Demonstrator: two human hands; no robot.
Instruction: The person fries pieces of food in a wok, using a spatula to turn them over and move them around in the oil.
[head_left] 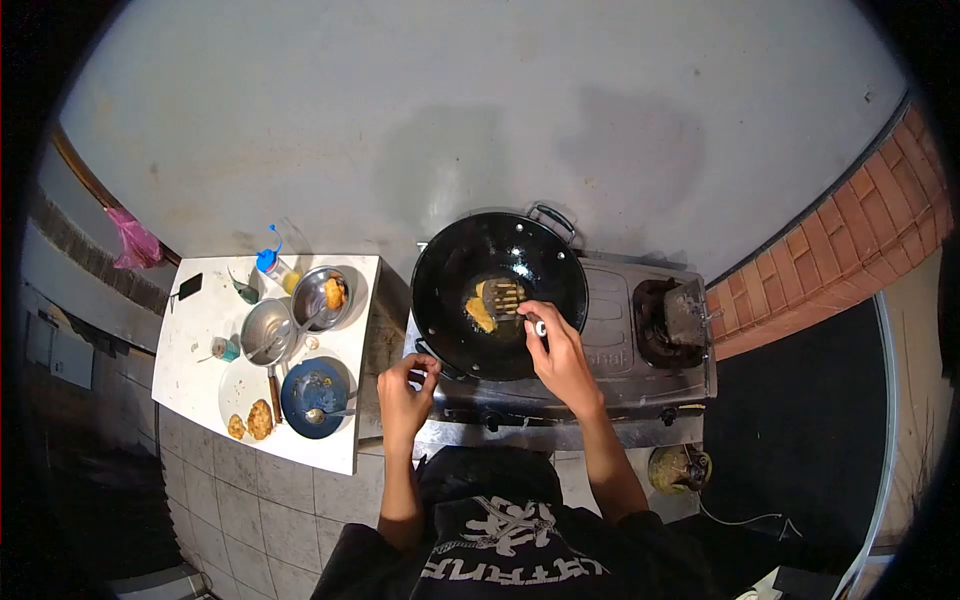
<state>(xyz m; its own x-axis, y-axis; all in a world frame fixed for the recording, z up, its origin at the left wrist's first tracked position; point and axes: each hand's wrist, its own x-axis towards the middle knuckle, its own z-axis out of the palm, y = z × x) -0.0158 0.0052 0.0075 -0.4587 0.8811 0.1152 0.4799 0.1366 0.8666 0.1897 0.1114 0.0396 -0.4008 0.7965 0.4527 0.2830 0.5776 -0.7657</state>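
A black wok [460,240] sits on the stove, with yellow-brown frying pieces [480,316] in oil at its middle. My right hand [562,365] is closed around the handle of a slotted spatula [503,298], whose head rests in the wok against the food. At the wok's near left side my left hand [405,392] has its fingers curled, the fingertips pinched on the wok's side handle. The exact contact there is small and partly hidden.
Left of the stove, a white table [190,340] bears a blue plate [300,375] with a spoon, a metal bowl [340,312], a saucepan [262,322], fried pieces [260,420] on a white plate and a blue-capped bottle [270,264]. A second burner [650,335] lies right.
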